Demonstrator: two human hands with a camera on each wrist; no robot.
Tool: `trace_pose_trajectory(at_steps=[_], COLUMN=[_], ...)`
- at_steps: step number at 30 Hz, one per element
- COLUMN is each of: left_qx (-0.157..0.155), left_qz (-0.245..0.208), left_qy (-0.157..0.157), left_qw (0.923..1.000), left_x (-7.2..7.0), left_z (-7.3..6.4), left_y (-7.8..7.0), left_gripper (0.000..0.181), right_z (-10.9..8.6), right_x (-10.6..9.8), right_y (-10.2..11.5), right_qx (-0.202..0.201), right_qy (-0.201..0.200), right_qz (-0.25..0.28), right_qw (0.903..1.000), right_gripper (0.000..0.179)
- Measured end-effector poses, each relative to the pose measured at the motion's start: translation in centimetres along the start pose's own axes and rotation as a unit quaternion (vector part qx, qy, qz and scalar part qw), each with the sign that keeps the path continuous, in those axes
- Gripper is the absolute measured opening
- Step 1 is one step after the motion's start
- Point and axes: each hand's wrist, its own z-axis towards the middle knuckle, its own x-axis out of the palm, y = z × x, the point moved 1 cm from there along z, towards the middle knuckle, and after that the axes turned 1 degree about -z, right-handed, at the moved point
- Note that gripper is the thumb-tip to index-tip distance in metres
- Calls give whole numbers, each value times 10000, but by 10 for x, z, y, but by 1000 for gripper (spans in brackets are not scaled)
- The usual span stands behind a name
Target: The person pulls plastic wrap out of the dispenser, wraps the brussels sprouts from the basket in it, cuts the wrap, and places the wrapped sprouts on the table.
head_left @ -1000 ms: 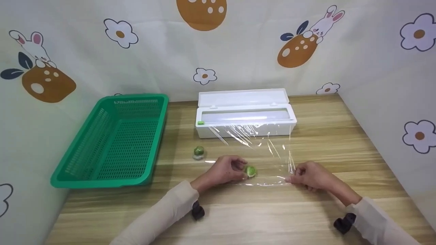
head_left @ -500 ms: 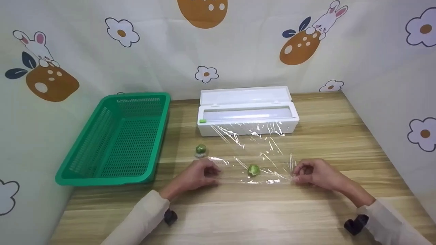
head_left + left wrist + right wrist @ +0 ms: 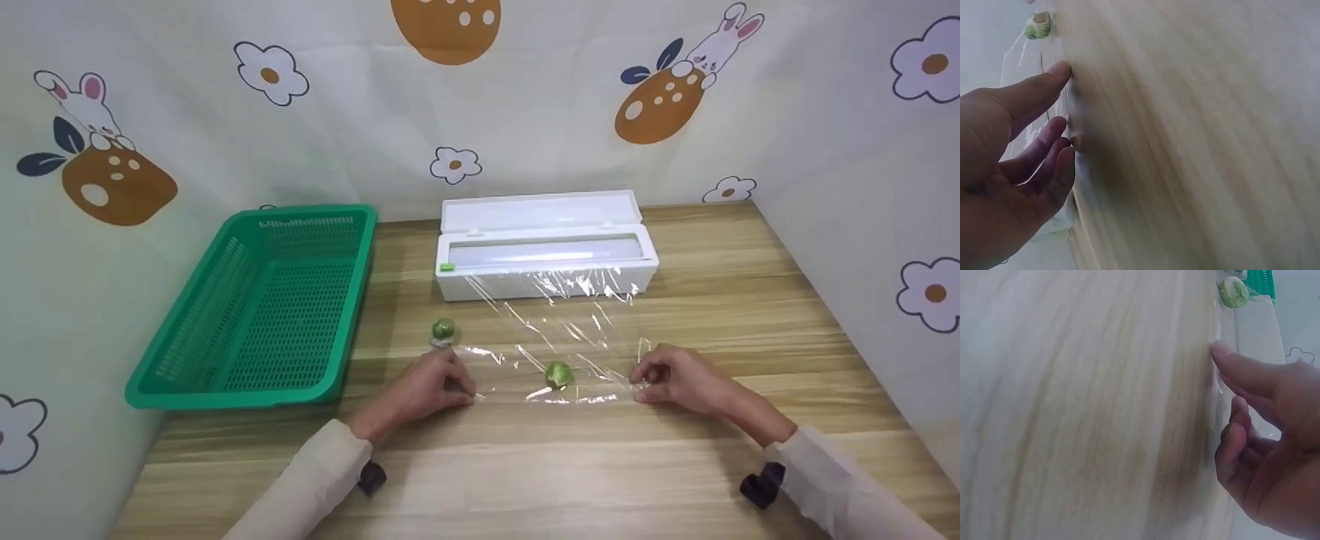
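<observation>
A sheet of clear plastic wrap (image 3: 517,337) stretches forward from a white dispenser box (image 3: 547,283) onto the table. A Brussels sprout (image 3: 559,374) lies on the wrap near its front edge; it also shows in the left wrist view (image 3: 1037,26) and right wrist view. My left hand (image 3: 424,390) pinches the front left corner of the wrap, thumb and fingertips low at the table. At the front right corner, my right hand (image 3: 690,382) pinches the wrap between thumb and index finger, the other fingers curled. Just beyond my left hand sits a second Brussels sprout (image 3: 443,328), with a shiny whitish patch below it.
The dispenser's lid (image 3: 540,212) stands raised at the back, and a green slider (image 3: 447,267) sits at the left end of its front edge. An empty green plastic basket (image 3: 341,315) occupies the left side. Patterned cloth (image 3: 337,150) hangs behind the wooden table (image 3: 562,472).
My left hand has moved left, from beside the Brussels sprout to the wrap's left corner. My right hand has stayed at the right corner, shifting slightly. The sprout stays on the wrap.
</observation>
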Motion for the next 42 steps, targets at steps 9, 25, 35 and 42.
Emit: trace_pose_trajectory(at_steps=[9, 25, 35, 42], left_qx=[-51, -26, 82, 65], left_qz=[336, 34, 383, 569], left_qy=[-90, 11, 74, 34], left_qw=[9994, 10000, 9992, 9984], left_x=[0, -2, -1, 0], left_z=[-3, -5, -4, -4], left_y=[-4, -2, -1, -3], left_gripper=[4, 11, 6, 7], right_z=[-2, -3, -1, -2], right_x=[2, 3, 1, 2], right_y=[1, 0, 0, 1], right_qx=[-367, -475, -541, -572], right_qy=[-263, -33, -25, -51], right_qz=[-657, -571, -262, -277], right_qw=[9968, 9972, 9982, 9980], right_gripper=[8, 7, 8, 8])
